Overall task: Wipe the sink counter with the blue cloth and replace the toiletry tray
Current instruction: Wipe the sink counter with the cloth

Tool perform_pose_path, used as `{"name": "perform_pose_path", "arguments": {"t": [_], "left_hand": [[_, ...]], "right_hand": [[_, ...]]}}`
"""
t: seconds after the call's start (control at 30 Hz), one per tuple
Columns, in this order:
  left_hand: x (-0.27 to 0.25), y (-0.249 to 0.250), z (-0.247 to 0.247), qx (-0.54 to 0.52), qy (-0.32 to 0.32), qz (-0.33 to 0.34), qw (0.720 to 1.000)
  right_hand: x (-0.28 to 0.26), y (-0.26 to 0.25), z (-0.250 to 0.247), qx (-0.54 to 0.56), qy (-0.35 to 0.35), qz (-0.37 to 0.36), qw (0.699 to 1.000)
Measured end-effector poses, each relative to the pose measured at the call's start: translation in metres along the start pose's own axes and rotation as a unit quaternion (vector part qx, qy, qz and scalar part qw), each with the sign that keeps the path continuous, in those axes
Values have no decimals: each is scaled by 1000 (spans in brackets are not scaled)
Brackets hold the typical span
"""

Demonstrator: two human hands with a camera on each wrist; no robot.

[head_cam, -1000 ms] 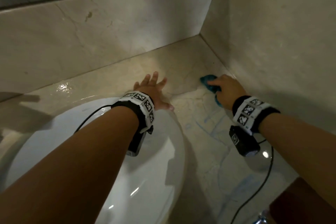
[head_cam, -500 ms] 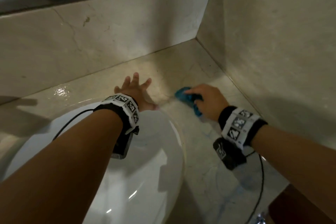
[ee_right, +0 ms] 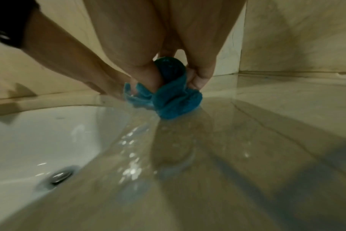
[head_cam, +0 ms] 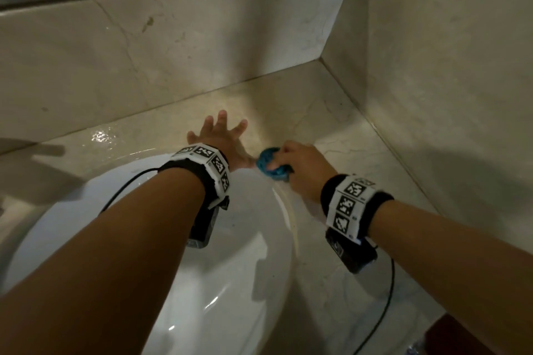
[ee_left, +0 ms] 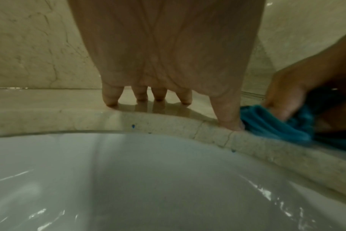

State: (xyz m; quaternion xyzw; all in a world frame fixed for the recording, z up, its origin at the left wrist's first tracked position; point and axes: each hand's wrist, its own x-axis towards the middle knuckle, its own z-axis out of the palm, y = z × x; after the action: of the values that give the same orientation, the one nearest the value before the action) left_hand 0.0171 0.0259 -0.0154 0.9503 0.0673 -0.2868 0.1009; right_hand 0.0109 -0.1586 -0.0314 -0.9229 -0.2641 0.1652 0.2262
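Observation:
The bunched blue cloth (head_cam: 271, 166) lies on the beige marble counter (head_cam: 326, 121) at the sink's back right rim. My right hand (head_cam: 297, 166) grips the blue cloth (ee_right: 174, 100) with curled fingers and presses it on the wet counter (ee_right: 247, 125). My left hand (head_cam: 220, 135) rests flat on the counter behind the sink with spread, straight fingers (ee_left: 146, 95); its thumb touches the blue cloth (ee_left: 275, 123). No toiletry tray is in view.
The white sink basin (head_cam: 230, 268) fills the lower left, with its metal drain (ee_right: 60, 175) showing in the right wrist view. Marble walls (head_cam: 432, 66) close the corner behind and to the right. Water glints on the counter. A dark edge (head_cam: 461, 334) sits at the lower right.
My right hand has dragged the blue cloth leftward from near the right wall to the sink rim, up against my left thumb. The left hand has stayed flat on the counter.

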Motion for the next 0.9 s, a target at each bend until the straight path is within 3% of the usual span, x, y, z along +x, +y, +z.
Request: {"name": "perform_pose_path", "arguments": {"t": [0.23,0.37,0.57,0.73,0.9], "left_hand": [[-5,0,-3,-5,-5,0,1000],[-6,1,-5,-6,-14,1,1000],[-2,-1,0,-1,4,6,1000],[0,2,-4,-1,-13,-6,1000],[7,1,-3,-7,-23,-10,1000]], "right_hand": [[-27,7,-28,27,-119,-8,993],[-7,53,-57,-7,11,51,999],[16,107,-80,-67,126,201,969],[42,109,-71,-118,124,221,960],[70,92,-74,-144,47,206,967]]}}
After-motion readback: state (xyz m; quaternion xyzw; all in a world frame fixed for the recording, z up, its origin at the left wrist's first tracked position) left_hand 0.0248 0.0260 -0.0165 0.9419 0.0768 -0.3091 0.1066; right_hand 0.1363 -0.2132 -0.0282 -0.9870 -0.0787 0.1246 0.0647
